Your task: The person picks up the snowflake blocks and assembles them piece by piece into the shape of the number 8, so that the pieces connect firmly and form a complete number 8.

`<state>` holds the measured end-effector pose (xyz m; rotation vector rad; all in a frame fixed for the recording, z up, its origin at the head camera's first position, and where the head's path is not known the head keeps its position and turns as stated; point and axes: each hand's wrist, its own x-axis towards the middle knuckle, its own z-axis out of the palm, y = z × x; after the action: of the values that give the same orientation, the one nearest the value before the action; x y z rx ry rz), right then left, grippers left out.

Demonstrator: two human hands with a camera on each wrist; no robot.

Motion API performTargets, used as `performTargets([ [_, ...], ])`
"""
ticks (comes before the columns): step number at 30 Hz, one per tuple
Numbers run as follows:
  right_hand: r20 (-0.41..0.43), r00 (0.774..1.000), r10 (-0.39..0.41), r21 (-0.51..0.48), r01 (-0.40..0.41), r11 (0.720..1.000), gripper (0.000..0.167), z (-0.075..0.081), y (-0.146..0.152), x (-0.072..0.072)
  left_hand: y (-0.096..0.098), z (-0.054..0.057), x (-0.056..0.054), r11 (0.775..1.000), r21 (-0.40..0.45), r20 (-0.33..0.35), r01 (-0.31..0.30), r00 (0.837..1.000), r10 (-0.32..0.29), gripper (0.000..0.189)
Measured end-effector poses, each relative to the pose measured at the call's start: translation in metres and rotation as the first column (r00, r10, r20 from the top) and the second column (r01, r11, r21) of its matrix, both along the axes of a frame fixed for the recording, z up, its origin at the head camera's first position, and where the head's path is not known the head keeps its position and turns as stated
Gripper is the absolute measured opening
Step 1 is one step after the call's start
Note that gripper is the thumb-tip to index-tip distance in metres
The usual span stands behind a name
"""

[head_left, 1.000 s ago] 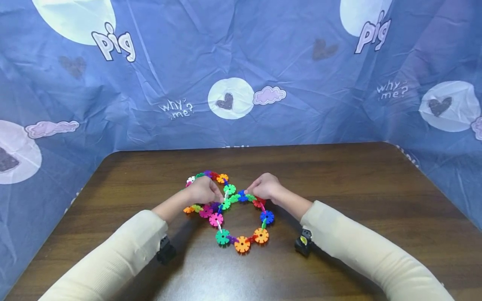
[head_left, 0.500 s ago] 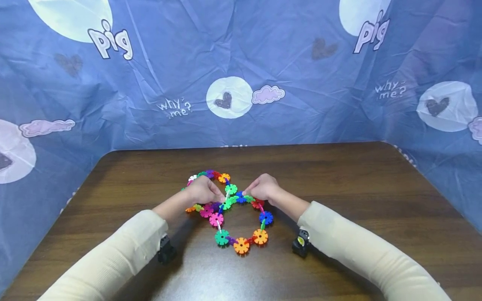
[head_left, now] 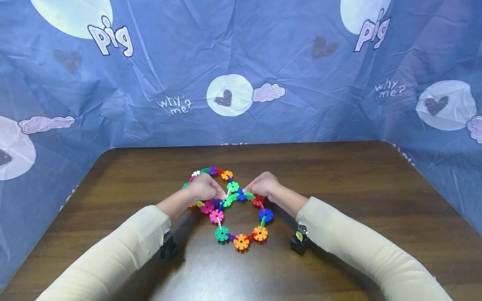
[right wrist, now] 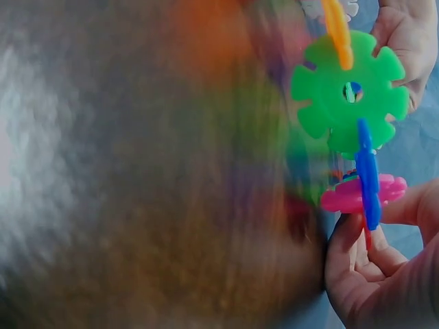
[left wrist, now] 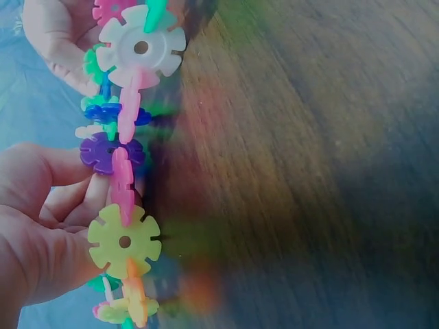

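Notched plastic snowflake discs, slotted together edge to edge, form two joined loops on the table. In the head view the near loop has an orange disc (head_left: 241, 242) at its front and a blue disc (head_left: 266, 215) on its right. My left hand (head_left: 205, 187) pinches the chain where the loops meet, by a green disc (head_left: 227, 201) and a white one. My right hand (head_left: 263, 184) pinches near a dark blue disc (head_left: 241, 195) at the near loop's back. In the left wrist view a yellow disc (left wrist: 124, 241) hides some fingertips. A green disc (right wrist: 350, 91) fills much of the right wrist view.
The brown wooden table (head_left: 339, 175) carries the loops near its middle. A blue printed cloth (head_left: 301, 125) hangs behind and around it. The far loop (head_left: 227, 175) lies partly under my left hand. Black wrist cameras (head_left: 299, 240) hang below both sleeves.
My left hand and the far loop have shifted slightly right, closer to my right hand. The blue disc by my right fingertips has moved a little left. Both hands keep their pinch.
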<state>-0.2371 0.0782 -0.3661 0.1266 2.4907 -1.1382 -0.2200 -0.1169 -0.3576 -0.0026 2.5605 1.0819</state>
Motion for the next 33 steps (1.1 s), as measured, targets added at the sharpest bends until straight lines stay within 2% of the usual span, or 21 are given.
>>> performTargets([
  [8, 0.009, 1.0, -0.029, -0.029, 0.029, 0.999, 0.016, -0.004, -0.001, -0.001, 0.001, -0.002, -0.003, 0.999, -0.012, 0.03, -0.034, 0.999, 0.034, 0.014],
  [15, 0.033, 0.999, -0.03, -0.056, 0.032, 0.998, 0.019, -0.005, 0.0, 0.0, -0.001, -0.003, -0.006, 1.0, -0.016, 0.042, -0.013, 0.999, 0.014, 0.015],
  [18, 0.057, 0.998, -0.034, -0.087, 0.039, 0.995, 0.021, -0.002, 0.003, -0.002, -0.002, 0.001, -0.013, 0.998, -0.043, 0.033, 0.036, 0.999, -0.035, 0.015],
  [21, 0.1, 0.994, -0.033, -0.14, 0.047, 0.989, 0.022, 0.002, 0.008, -0.003, -0.001, 0.007, -0.02, 0.983, -0.105, -0.019, 0.149, 0.988, -0.152, 0.014],
  [22, 0.111, 0.994, -0.022, -0.155, 0.04, 0.987, 0.022, 0.003, 0.01, -0.002, 0.0, 0.009, -0.021, 0.971, -0.132, -0.05, 0.202, 0.977, -0.21, 0.014],
  [24, 0.142, 0.99, 0.003, -0.189, 0.024, 0.982, 0.023, 0.004, 0.014, 0.002, 0.005, 0.015, -0.023, 0.93, -0.208, -0.122, 0.305, 0.935, -0.334, 0.012],
  [27, 0.156, 0.986, 0.055, -0.227, -0.018, 0.974, 0.024, 0.004, 0.021, 0.01, 0.014, 0.023, -0.022, 0.852, -0.317, -0.215, 0.416, 0.844, -0.492, 0.009],
  [29, 0.157, 0.985, 0.076, -0.246, -0.036, 0.969, 0.024, 0.002, 0.026, 0.016, 0.021, 0.026, -0.021, 0.816, -0.355, -0.239, 0.457, 0.799, -0.552, 0.007],
  [31, 0.15, 0.985, 0.081, -0.253, -0.041, 0.967, 0.024, 0.001, 0.031, 0.022, 0.028, 0.027, -0.018, 0.799, -0.36, -0.253, 0.481, 0.775, -0.58, 0.007],
  [33, 0.138, 0.988, 0.073, -0.247, -0.037, 0.968, 0.023, 0.001, 0.037, 0.026, 0.033, 0.027, -0.014, 0.805, -0.34, -0.255, 0.486, 0.777, -0.576, 0.008],
])
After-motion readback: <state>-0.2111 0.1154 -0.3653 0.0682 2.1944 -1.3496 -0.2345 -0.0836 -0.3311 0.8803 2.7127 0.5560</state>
